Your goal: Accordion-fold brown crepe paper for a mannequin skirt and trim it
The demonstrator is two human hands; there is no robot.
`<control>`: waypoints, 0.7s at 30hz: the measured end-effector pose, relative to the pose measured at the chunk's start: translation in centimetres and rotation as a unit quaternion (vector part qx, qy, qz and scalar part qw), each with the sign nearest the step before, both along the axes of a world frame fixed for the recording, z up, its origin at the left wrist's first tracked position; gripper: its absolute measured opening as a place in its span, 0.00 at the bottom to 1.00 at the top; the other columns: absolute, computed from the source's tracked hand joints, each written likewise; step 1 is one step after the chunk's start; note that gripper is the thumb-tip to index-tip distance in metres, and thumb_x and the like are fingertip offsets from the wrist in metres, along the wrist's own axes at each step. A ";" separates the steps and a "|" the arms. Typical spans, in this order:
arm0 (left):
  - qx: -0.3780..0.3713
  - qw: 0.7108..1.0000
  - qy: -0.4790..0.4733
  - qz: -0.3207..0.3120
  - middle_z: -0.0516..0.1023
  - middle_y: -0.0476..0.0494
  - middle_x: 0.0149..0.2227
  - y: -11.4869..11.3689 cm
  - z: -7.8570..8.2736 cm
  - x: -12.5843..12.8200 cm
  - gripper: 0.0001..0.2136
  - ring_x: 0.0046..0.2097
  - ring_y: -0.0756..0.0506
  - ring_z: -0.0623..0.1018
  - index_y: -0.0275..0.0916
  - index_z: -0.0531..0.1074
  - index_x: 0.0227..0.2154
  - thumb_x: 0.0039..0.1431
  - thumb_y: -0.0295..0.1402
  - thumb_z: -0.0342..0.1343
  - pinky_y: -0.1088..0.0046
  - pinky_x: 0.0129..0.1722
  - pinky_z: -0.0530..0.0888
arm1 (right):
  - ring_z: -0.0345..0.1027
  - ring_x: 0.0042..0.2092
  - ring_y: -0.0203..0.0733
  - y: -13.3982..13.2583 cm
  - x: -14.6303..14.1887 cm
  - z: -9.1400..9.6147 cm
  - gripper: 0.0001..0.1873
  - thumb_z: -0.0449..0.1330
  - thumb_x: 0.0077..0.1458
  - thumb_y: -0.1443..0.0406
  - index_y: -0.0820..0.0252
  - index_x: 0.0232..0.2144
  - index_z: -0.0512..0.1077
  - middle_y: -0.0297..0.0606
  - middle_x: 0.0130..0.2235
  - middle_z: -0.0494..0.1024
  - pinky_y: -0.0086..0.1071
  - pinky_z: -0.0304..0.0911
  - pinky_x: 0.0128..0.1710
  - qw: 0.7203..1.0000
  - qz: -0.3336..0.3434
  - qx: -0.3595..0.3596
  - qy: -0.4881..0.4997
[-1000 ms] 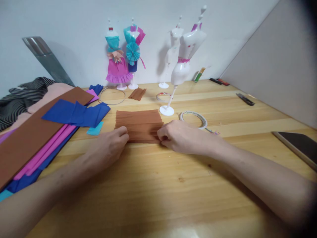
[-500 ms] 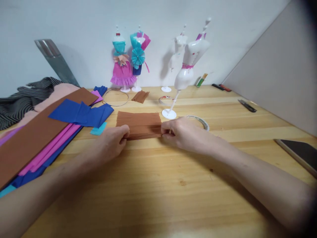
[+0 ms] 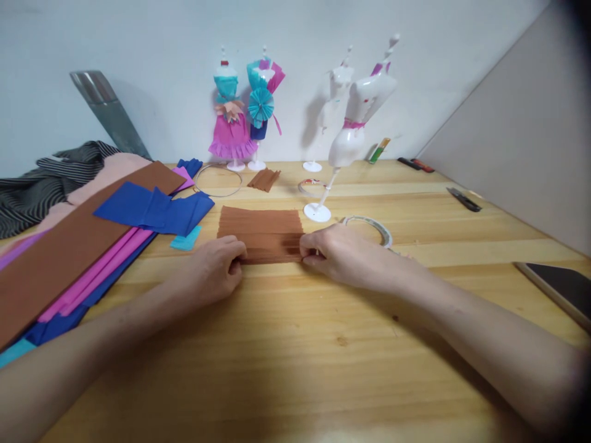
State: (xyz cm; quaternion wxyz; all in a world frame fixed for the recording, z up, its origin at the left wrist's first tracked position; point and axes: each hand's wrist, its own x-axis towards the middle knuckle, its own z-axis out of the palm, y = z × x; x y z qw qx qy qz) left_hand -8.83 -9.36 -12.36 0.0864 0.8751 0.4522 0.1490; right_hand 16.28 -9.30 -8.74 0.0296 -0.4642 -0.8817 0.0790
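A brown sheet of crepe paper, creased with sideways pleats, lies on the wooden table in front of me. My left hand pinches its near left corner, fingers curled. At the near right corner, my right hand grips the same sheet between thumb and fingers. The folds are stacked closest along the near edge, between both hands. Just behind my right hand lies a roll of tape. A small white mannequin with a pink waistband stands beyond the sheet. A smaller pleated brown piece lies farther back.
Strips of coloured crepe paper and a striped cloth cover the left side. Two dressed mannequins stand by the wall. A wire ring, a craft knife and a phone lie around the table.
The near edge of the brown crepe paper now lies flatter and slightly nearer me, with both hands still pinching it. The whole view has shifted slightly.
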 end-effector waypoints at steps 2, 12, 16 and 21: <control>-0.011 1.000 -0.002 -0.001 0.71 0.47 0.29 0.0 0.0 0.0 0.04 0.30 0.48 0.70 0.38 0.69 0.27 0.53 0.26 0.49 0.72 0.30 0.64 | 0.56 0.23 0.31 0.0 0.0 -0.1 0.09 0.53 0.52 0.72 0.61 0.23 0.71 0.33 0.22 0.71 0.27 0.44 0.24 1.000 0.006 -0.004 0.003; 0.097 0.992 0.080 -0.028 0.72 0.45 0.34 0.0 -0.1 -0.1 0.14 0.31 0.50 0.71 0.39 0.74 0.29 0.63 0.28 0.43 0.73 0.27 0.61 | 0.60 0.28 0.33 0.0 -0.2 -0.1 0.09 0.52 0.53 0.72 0.62 0.24 0.71 0.37 0.29 0.74 0.27 0.48 0.27 1.000 0.027 0.002 0.010; 0.130 0.985 0.113 -0.023 0.74 0.45 0.34 -0.3 0.3 0.1 0.15 0.32 0.50 0.71 0.39 0.75 0.28 0.64 0.28 0.44 0.73 0.27 0.59 | 0.62 0.30 0.33 0.0 -0.2 0.0 0.10 0.53 0.52 0.73 0.63 0.23 0.71 0.38 0.33 0.73 0.27 0.49 0.28 0.999 0.038 -0.002 0.019; 0.100 0.991 0.083 -0.041 0.74 0.44 0.32 -0.3 0.8 0.3 0.13 0.34 0.47 0.71 0.38 0.74 0.26 0.63 0.32 0.48 0.71 0.32 0.63 | 0.61 0.29 0.33 -0.2 -0.2 0.2 0.09 0.52 0.51 0.74 0.63 0.23 0.70 0.38 0.33 0.73 0.27 0.48 0.28 0.999 0.048 -0.012 0.008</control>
